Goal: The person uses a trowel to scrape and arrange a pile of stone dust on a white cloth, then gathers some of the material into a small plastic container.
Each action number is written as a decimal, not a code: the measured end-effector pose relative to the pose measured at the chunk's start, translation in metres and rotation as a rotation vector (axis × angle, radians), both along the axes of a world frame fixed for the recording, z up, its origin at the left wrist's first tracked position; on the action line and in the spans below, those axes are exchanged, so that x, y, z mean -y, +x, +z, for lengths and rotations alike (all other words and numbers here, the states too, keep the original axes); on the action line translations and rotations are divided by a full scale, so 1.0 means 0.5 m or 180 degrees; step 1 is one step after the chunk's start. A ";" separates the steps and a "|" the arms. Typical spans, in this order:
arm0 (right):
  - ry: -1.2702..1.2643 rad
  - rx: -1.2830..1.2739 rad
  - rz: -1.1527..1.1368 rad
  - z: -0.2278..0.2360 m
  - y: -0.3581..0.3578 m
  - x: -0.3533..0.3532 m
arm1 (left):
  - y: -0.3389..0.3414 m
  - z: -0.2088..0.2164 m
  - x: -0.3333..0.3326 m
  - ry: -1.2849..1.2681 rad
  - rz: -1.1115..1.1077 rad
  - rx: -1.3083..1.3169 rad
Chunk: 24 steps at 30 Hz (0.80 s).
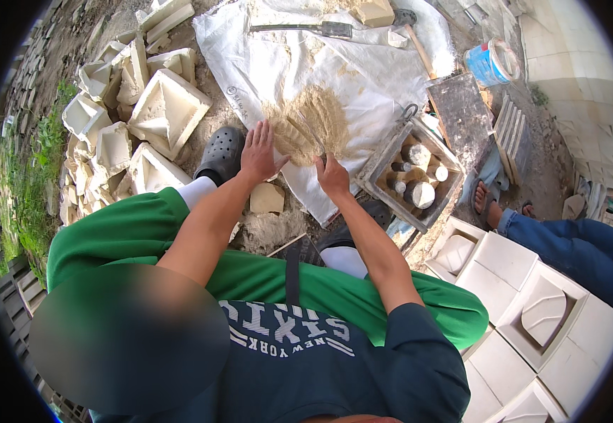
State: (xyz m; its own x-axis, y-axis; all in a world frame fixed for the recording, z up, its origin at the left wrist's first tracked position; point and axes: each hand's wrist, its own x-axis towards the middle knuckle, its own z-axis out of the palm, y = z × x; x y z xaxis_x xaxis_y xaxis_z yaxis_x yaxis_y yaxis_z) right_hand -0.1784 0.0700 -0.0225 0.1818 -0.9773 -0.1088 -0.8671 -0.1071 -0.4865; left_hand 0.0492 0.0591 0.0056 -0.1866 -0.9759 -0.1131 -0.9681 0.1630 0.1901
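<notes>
My left hand (259,154) lies with its fingers stretched out at the left edge of a mound of pale sand-like powder (324,116). The powder is heaped on a white woven sheet (239,53). In my right hand (332,174) is a thin tool with a narrow metal blade (311,130); its handle is mostly hidden by my fingers. The blade points away from me, over the powder. Just right of my right hand stands a box (373,176) with several round-topped cylinders (420,194) inside.
Broken white plaster-like moulds (169,113) are piled at the left. A long-handled tool (335,29) lies on the sheet's far part. At the far right stands a blue bucket (491,63). White block moulds (504,257) sit near right, beside another person's jeans-clad legs (567,243).
</notes>
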 end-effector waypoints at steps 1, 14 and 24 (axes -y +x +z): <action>-0.0010 0.0193 -0.0055 -0.002 -0.005 -0.003 | -0.006 0.003 -0.002 0.0066 0.0032 -0.0048; 0.0505 -0.0136 0.0339 0.032 0.011 0.004 | -0.013 -0.006 -0.011 0.0187 0.0432 -0.0024; 0.0643 0.0405 -0.1010 0.015 0.009 -0.004 | -0.028 -0.013 -0.021 0.0178 0.0508 -0.0275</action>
